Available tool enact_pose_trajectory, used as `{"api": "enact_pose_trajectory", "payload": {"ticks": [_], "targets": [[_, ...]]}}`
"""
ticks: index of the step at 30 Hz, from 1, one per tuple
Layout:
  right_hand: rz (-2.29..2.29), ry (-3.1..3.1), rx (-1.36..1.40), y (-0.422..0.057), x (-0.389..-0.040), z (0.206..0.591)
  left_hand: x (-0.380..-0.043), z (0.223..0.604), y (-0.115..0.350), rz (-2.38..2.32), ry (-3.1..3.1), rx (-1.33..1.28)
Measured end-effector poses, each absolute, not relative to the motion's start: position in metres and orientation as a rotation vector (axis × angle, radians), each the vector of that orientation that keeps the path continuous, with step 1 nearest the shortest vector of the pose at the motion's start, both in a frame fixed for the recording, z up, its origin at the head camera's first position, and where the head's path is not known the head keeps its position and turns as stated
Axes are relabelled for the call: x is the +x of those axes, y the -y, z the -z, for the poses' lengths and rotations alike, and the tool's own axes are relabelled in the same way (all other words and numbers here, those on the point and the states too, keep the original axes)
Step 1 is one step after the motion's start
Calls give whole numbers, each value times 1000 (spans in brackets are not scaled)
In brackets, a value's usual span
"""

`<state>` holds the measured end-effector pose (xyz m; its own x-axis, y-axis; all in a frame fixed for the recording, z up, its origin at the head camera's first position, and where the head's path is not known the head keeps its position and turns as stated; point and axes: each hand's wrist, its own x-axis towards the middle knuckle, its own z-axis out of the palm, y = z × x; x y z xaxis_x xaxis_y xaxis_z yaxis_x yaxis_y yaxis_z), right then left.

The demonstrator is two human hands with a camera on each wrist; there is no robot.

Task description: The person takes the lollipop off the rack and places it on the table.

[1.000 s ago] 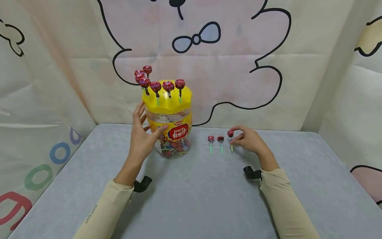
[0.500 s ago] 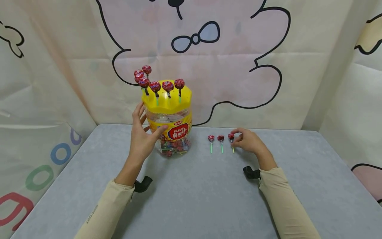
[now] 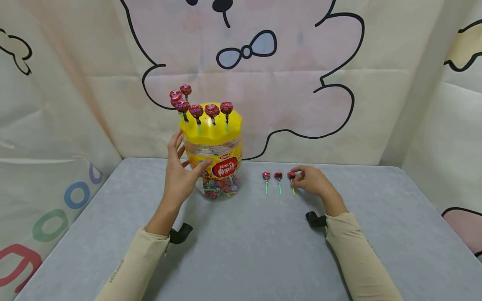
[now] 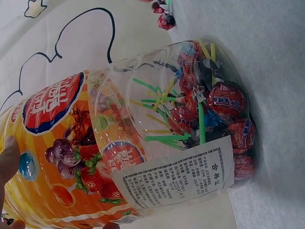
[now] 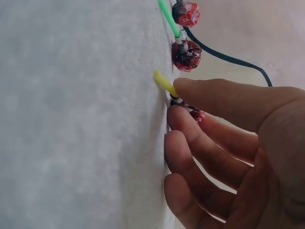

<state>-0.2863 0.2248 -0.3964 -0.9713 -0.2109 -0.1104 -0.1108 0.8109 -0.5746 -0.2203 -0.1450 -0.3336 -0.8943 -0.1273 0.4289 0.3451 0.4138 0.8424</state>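
Note:
My left hand (image 3: 178, 175) grips a clear plastic candy jar (image 3: 213, 159) from its left side, thumb across the front. The jar stands upright on the table, with a yellow lid (image 3: 212, 136) bearing several red-wrapped lollipops (image 3: 196, 110). In the left wrist view, more wrapped lollipops (image 4: 228, 101) fill the jar's bottom. To the right, my right hand (image 3: 312, 180) pinches a red lollipop with a yellow stick (image 5: 164, 83) between thumb and fingers, at the tabletop. Beside it lie a middle lollipop (image 3: 278, 175) and a leftmost lollipop (image 3: 266, 175), both green-sticked.
A grey cloth-covered table (image 3: 248, 246) carries everything. Behind it hangs a pale curtain (image 3: 286, 92) printed with black cartoon outlines, and similar fabric walls flank both sides. A black bracket (image 3: 180, 233) is fixed at each wrist.
My right hand has moved slightly down, and the yellow-sticked lollipop's head has come down level with the other two heads. The left hand and jar have stayed in place.

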Motion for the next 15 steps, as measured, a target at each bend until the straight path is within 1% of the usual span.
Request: {"api": "enact_pose_trajectory", "payload": {"ticks": [9,15], "targets": [[888,-2806,-257,-219,-291,395,-219,331,150,1476,2230,-182],[860,-2813,-250,-225,-288,395,-220,333,150,1493,2243,-189]]}}
